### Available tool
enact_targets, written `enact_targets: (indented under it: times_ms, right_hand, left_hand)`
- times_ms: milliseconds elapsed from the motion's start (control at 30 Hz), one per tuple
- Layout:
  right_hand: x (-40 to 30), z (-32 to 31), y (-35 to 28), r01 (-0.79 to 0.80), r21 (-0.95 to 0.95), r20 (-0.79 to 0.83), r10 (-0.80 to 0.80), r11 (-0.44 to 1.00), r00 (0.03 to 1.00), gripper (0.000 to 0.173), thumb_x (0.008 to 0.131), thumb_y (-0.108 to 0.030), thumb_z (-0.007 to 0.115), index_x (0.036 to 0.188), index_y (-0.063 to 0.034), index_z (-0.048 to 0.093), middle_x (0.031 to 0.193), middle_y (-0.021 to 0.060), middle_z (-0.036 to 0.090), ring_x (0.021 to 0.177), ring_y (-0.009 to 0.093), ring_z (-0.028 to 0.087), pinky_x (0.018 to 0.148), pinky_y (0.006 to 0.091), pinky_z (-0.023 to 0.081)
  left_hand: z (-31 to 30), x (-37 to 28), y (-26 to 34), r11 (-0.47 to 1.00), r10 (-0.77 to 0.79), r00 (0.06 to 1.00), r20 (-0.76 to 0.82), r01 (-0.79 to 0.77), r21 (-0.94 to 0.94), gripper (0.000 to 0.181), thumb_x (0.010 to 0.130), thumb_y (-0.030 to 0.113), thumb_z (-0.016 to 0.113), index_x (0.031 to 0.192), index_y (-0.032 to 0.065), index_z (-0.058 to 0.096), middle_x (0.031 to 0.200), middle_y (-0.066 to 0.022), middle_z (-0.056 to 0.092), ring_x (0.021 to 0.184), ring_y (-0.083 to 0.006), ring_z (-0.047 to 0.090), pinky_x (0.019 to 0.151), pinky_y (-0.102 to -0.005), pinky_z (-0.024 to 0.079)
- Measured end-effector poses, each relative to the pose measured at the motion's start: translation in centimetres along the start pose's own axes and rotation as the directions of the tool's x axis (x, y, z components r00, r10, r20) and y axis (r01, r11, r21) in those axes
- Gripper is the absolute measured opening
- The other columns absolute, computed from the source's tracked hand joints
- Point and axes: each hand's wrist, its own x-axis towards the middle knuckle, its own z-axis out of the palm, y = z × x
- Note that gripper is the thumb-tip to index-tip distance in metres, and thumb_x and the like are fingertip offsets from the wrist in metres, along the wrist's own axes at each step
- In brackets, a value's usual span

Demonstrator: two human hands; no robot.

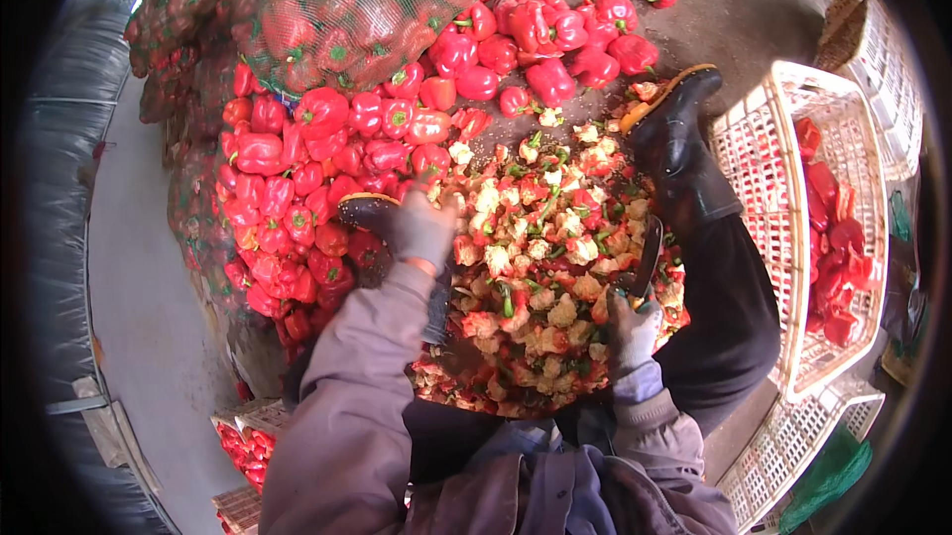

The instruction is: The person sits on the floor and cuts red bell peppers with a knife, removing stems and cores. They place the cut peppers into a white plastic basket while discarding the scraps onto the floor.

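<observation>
My left hand (425, 226), in a grey work glove, reaches over my boot to the near side of the whole red bell peppers (323, 163). Its fingers are blurred but look spread, and I see nothing in them. In my right hand (634, 330), also gloved, is a knife (649, 256), its dark blade pointing away from me. Between my legs lies a heap of cut-out pepper cores (550, 237) with pale seeds, green stems and red scraps. The knife is above the right side of this heap.
Net sacks (357, 14) full of peppers are stacked at the far left. A white plastic crate (788, 237) on my right holds cut red pepper pieces (837, 252). My black boot (673, 133) stands beside it. Another crate (249, 431) with red pieces is at lower left. Green netting (829, 479) lies lower right.
</observation>
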Motion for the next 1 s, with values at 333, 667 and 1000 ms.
enact_targets:
  times_ms: [333, 667, 1000]
  right_hand:
    - [0.4, 2.0, -2.1, -0.092, -0.179, -0.06, 0.083, 0.98, 0.995, 0.023, 0.086, -0.008, 0.067, 0.108, -0.0009, 0.064, 0.084, 0.0019, 0.062, 0.069, 0.008, 0.054, 0.06, 0.0252, 0.045]
    - [0.5, 2.7, -0.7, 0.239, -0.358, -0.05, -0.275, 0.902, 0.96, 0.034, 0.085, -0.008, 0.069, 0.116, 0.0027, 0.061, 0.094, 0.0075, 0.064, 0.087, 0.016, 0.058, 0.08, 0.0299, 0.048]
    - [-1.0, 2.3, -0.5, 0.602, -0.299, 0.211, -0.564, 0.74, 0.798, 0.03, 0.091, -0.008, 0.054, 0.119, 0.0048, 0.056, 0.099, 0.0073, 0.063, 0.082, 0.009, 0.056, 0.07, 0.0225, 0.048]
  left_hand:
    - [-2.2, 14.3, -9.5, 0.511, 0.004, 0.995, 0.095, -0.083, 0.855, 0.086, 0.074, 0.036, 0.081, 0.147, 0.0169, 0.038, 0.146, -0.0159, 0.041, 0.13, -0.0348, 0.047, 0.102, -0.0426, 0.048]
    - [-1.8, 14.0, -10.1, 0.846, 0.148, 0.981, 0.127, -0.192, 0.498, 0.074, 0.067, 0.036, 0.085, 0.128, 0.0075, 0.056, 0.126, -0.02, 0.057, 0.105, -0.035, 0.063, 0.091, -0.0443, 0.053]
    - [4.7, -10.1, 4.1, 0.49, 0.137, 0.853, 0.504, 0.383, -0.783, 0.053, 0.082, 0.009, 0.076, 0.128, 0.0026, 0.051, 0.123, -0.0129, 0.061, 0.109, -0.0218, 0.06, 0.092, -0.0372, 0.052]
